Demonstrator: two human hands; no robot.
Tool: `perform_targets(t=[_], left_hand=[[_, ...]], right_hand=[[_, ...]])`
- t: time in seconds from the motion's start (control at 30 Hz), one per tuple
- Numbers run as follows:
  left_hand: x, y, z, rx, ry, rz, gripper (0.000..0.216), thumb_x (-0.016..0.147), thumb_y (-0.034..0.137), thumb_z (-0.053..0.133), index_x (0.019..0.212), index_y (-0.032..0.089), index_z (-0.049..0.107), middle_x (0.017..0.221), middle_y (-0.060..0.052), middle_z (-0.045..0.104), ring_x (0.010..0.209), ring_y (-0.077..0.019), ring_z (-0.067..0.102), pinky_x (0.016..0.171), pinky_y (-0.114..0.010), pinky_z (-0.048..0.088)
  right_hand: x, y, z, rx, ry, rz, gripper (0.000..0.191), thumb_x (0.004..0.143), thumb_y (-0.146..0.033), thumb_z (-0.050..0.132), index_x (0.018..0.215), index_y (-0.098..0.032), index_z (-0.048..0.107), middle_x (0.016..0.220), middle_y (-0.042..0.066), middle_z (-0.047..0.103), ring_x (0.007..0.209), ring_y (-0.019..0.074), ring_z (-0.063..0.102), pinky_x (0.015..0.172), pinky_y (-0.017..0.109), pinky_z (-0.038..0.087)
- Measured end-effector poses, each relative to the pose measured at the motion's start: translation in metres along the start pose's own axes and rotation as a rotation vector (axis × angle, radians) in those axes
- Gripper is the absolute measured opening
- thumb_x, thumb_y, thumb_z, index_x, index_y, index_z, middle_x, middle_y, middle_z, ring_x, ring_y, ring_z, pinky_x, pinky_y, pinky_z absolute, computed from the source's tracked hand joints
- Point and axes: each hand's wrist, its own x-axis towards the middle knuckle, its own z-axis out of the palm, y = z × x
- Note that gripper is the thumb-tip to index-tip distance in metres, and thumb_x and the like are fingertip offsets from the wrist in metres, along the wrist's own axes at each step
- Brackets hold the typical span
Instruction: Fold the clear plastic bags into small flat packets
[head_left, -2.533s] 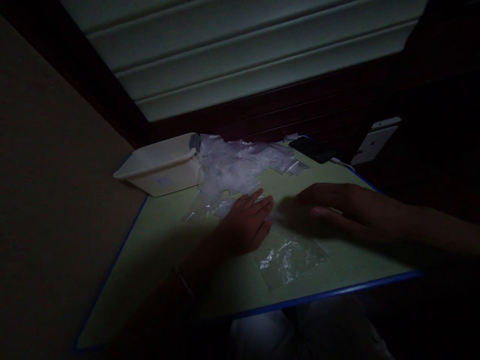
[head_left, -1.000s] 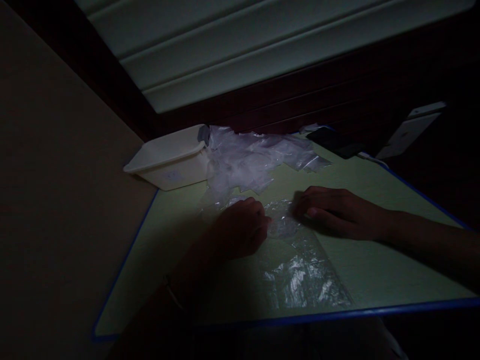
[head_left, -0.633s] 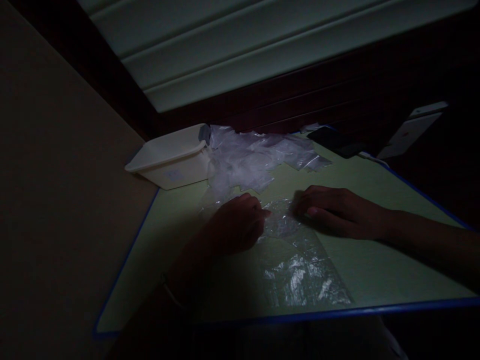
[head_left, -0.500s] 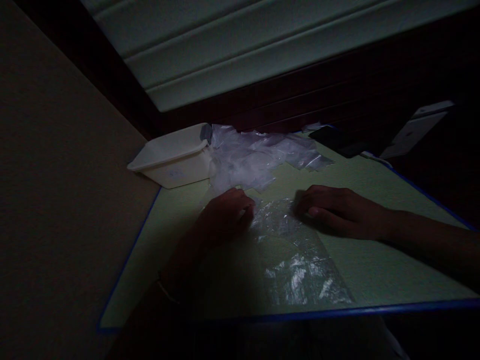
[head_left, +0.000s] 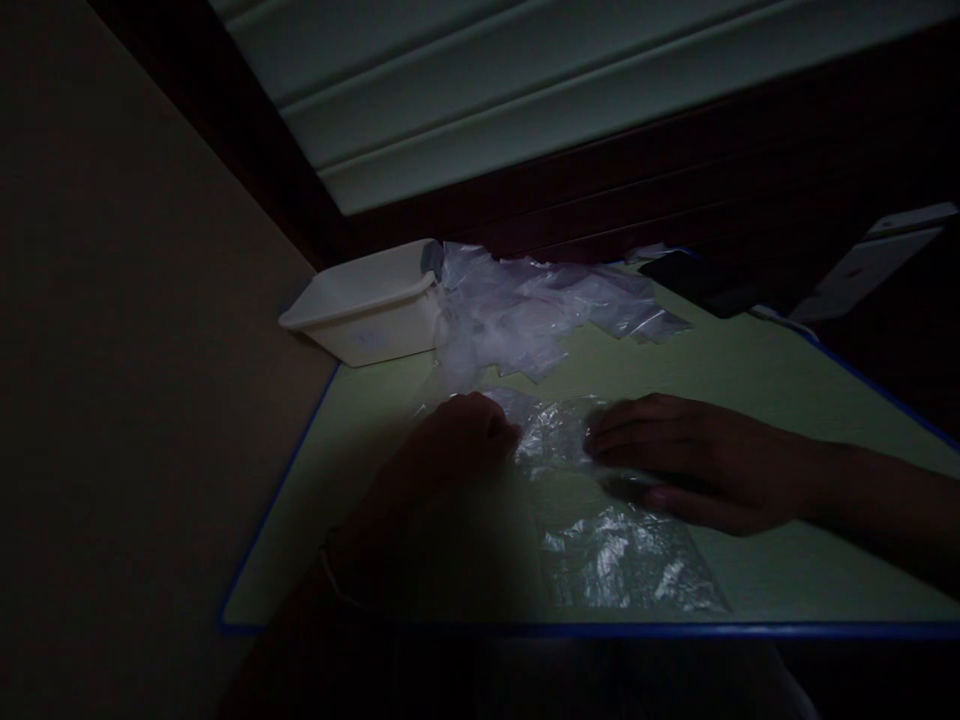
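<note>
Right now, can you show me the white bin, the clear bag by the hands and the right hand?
White bin (head_left: 394, 328): head view, on its side wall.
Clear bag (head_left: 622, 555): head view, on its shiny near part.
Right hand (head_left: 709, 458): head view, on its back.

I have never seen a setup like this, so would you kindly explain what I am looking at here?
Gladly. There is no machine: these are a person's own bare hands, seen from a camera worn on the head, looking forward and down. The light is dim. On the pale green table, edged in blue, a clear plastic sheet or bag lies near the front edge. The right hand is spread, its fingers at the crinkled upper part of that plastic. The left hand is curled beside it; it is too dark to tell whether it grips anything. Farther back are a heap of clear bags, a whitish bin to its left, and a dark flat object to its right.
</note>
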Motion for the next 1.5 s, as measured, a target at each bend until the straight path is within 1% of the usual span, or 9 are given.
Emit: perform_targets(t=[0.13, 0.23, 0.47, 0.63, 0.83, 1.07, 1.2, 1.37, 1.5], left_hand=[[0.000, 0.000, -0.002, -0.045, -0.024, 0.022, 0.041, 0.085, 0.042, 0.047, 0.054, 0.015, 0.054, 0.050, 0.003, 0.046, 0.047, -0.0076, 0.035, 0.051, -0.026, 0.025], [0.001, 0.001, -0.002, -0.080, -0.034, 0.030, 0.040, 0.083, 0.045, 0.051, 0.057, 0.014, 0.058, 0.052, 0.002, 0.051, 0.047, -0.0073, 0.038, 0.050, -0.025, 0.026], [0.002, 0.000, 0.005, -0.196, -0.089, 0.001, 0.025, 0.076, 0.034, 0.056, 0.070, 0.012, 0.067, 0.061, -0.002, 0.063, 0.054, -0.0105, 0.051, 0.051, -0.023, 0.033], [0.004, -0.003, 0.006, -0.299, -0.082, 0.010, 0.024, 0.077, 0.033, 0.055, 0.073, 0.012, 0.066, 0.064, -0.001, 0.063, 0.057, -0.0106, 0.052, 0.054, -0.022, 0.037], [0.005, 0.002, 0.003, -0.324, -0.055, 0.043, 0.029, 0.081, 0.035, 0.051, 0.064, 0.013, 0.061, 0.060, 0.001, 0.057, 0.057, -0.0102, 0.050, 0.055, -0.021, 0.038], [0.006, 0.001, 0.007, -0.403, -0.063, 0.044, 0.026, 0.082, 0.032, 0.051, 0.069, 0.013, 0.063, 0.065, -0.003, 0.065, 0.054, -0.0090, 0.053, 0.052, -0.021, 0.040], [0.005, 0.001, 0.007, -0.563, -0.107, 0.011, 0.019, 0.082, 0.026, 0.050, 0.072, 0.012, 0.058, 0.069, -0.003, 0.067, 0.042, -0.0043, 0.047, 0.044, -0.017, 0.036], [0.003, 0.005, 0.005, -0.750, -0.174, -0.025, 0.006, 0.078, 0.017, 0.049, 0.081, 0.014, 0.053, 0.071, -0.001, 0.066, 0.040, -0.0050, 0.049, 0.039, -0.017, 0.037], [0.005, 0.006, 0.008, -0.805, -0.160, 0.010, 0.012, 0.073, 0.016, 0.051, 0.085, 0.015, 0.053, 0.070, 0.000, 0.065, 0.041, -0.0058, 0.050, 0.041, -0.019, 0.040]], right_hand=[[0.000, 0.000, 0.000, 0.040, -0.005, 0.026, 0.043, 0.086, -0.027, 0.060, 0.127, -0.015, 0.059, 0.127, 0.012, 0.063, 0.126, 0.0257, 0.050, 0.103, 0.045, 0.044], [0.000, 0.000, 0.001, 0.047, 0.001, 0.030, 0.042, 0.086, -0.027, 0.060, 0.126, -0.015, 0.059, 0.127, 0.012, 0.063, 0.126, 0.0254, 0.050, 0.102, 0.045, 0.044], [0.000, 0.000, 0.000, -0.012, 0.025, 0.002, 0.046, 0.086, -0.026, 0.060, 0.131, -0.015, 0.055, 0.132, 0.011, 0.059, 0.128, 0.0246, 0.048, 0.104, 0.044, 0.042], [0.000, 0.001, 0.000, -0.039, 0.002, -0.020, 0.052, 0.086, -0.028, 0.059, 0.135, -0.013, 0.051, 0.135, 0.013, 0.056, 0.130, 0.0247, 0.047, 0.105, 0.042, 0.041], [0.001, 0.001, 0.001, -0.028, -0.003, -0.023, 0.051, 0.086, -0.032, 0.060, 0.133, -0.013, 0.053, 0.135, 0.014, 0.057, 0.130, 0.0257, 0.046, 0.106, 0.043, 0.040], [0.016, 0.003, 0.004, 0.004, -0.043, -0.055, 0.063, 0.088, -0.037, 0.057, 0.143, -0.011, 0.042, 0.144, 0.016, 0.047, 0.138, 0.0260, 0.036, 0.113, 0.044, 0.031], [0.018, 0.004, 0.009, 0.022, -0.107, -0.054, 0.068, 0.089, -0.041, 0.056, 0.145, -0.009, 0.037, 0.145, 0.016, 0.045, 0.140, 0.0265, 0.032, 0.116, 0.047, 0.024], [0.016, 0.004, 0.012, 0.026, -0.114, -0.060, 0.068, 0.089, -0.042, 0.055, 0.146, -0.010, 0.036, 0.146, 0.016, 0.044, 0.140, 0.0259, 0.031, 0.117, 0.048, 0.021], [0.017, 0.004, 0.011, 0.012, -0.128, -0.057, 0.070, 0.089, -0.043, 0.055, 0.146, -0.010, 0.034, 0.147, 0.016, 0.042, 0.141, 0.0254, 0.031, 0.117, 0.048, 0.021]])
